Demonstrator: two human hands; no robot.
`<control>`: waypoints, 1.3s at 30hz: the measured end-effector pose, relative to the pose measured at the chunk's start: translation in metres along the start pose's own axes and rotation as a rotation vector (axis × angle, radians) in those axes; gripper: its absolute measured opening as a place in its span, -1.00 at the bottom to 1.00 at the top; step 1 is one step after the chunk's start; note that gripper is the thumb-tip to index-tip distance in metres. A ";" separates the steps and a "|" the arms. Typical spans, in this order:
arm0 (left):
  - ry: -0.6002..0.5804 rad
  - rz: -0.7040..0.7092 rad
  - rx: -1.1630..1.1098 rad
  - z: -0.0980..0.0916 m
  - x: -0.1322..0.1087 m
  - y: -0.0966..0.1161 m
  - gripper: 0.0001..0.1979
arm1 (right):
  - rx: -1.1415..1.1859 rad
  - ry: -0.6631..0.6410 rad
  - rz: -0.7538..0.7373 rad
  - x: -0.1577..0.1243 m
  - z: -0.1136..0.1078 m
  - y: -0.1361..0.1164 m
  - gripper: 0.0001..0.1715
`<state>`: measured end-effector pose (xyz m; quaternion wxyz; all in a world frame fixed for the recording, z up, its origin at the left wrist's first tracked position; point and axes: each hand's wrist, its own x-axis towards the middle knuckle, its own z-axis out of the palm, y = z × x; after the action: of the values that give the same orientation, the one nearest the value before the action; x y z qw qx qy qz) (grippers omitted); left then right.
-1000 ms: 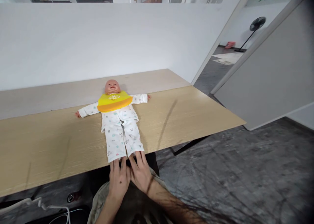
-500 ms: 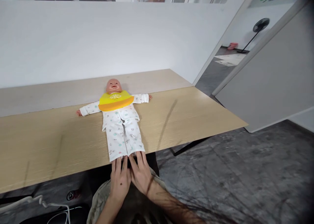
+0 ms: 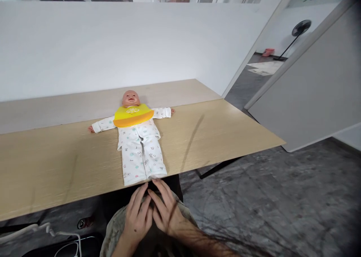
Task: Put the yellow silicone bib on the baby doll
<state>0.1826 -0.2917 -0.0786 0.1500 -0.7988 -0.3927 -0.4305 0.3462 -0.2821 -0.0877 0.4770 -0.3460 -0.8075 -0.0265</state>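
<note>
A baby doll [image 3: 131, 98] lies on its back on the wooden table [image 3: 214, 133], arms spread and head toward the wall. It wears white patterned pyjamas [image 3: 134, 155] and a yellow bib [image 3: 133, 114] with an orange pocket. Just off the table's near edge, below the trouser cuffs, are both my hands. My left hand [image 3: 137, 212] holds nothing, its fingers apart and slightly bent. Close beside it, my right hand [image 3: 166, 210] is likewise open, fingertips near the right cuff. Whether those fingertips touch the cloth is hard to tell.
A white partition wall [image 3: 126, 43] stands behind the table. At lower left, a white cable [image 3: 64, 234] hangs above a dark seat, near a can [image 3: 84, 222] on the floor. A grey panel [image 3: 316, 88] and a floor fan [image 3: 301, 28] are at right.
Both my hands have drawn back from the trouser cuffs toward my body, and the fingers have bent. The left cuff has shifted slightly. The doll's body stays in place.
</note>
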 end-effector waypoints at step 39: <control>-0.264 -0.391 0.602 -0.001 0.158 -0.146 -0.73 | -0.362 -0.345 0.345 0.193 0.013 0.141 -0.67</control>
<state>0.1228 -0.1187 0.0350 0.2408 -0.6775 -0.6625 -0.2099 0.3603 -0.0672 0.0171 0.2608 -0.5568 -0.7881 -0.0292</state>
